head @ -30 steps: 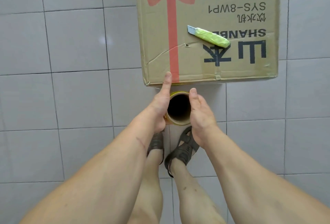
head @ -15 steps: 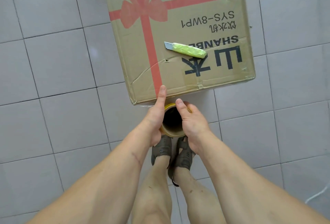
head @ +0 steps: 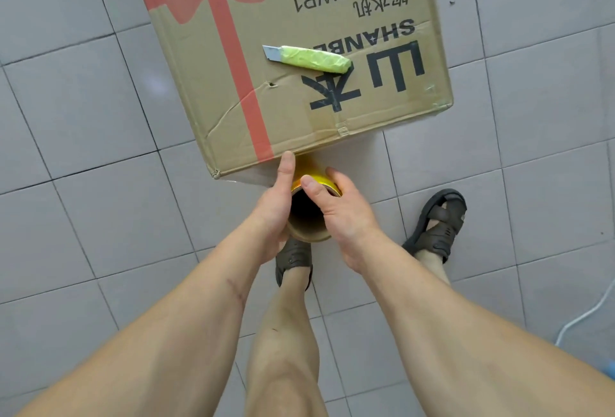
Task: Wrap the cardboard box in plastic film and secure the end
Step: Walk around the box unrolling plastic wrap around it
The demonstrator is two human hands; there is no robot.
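Both hands clasp an upright yellowish roll of plastic film on a brown cardboard core (head: pixel 307 217), left hand (head: pixel 274 213) and right hand (head: pixel 346 217) on opposite sides. Just beyond the grip, the left thumb touches the big brown cardboard box with red ribbon print (head: pixel 332 117); farther on top lies a green-handled utility knife (head: pixel 309 60).

One brown printed cardboard box (head: pixel 332 60), one green-handled utility knife (head: pixel 312 59), one yellowish film roll (head: pixel 309 213) — two bare hands, left (head: pixel 273 213) and right (head: pixel 346 217) — two dark brown sandals (head: pixel 436 220).
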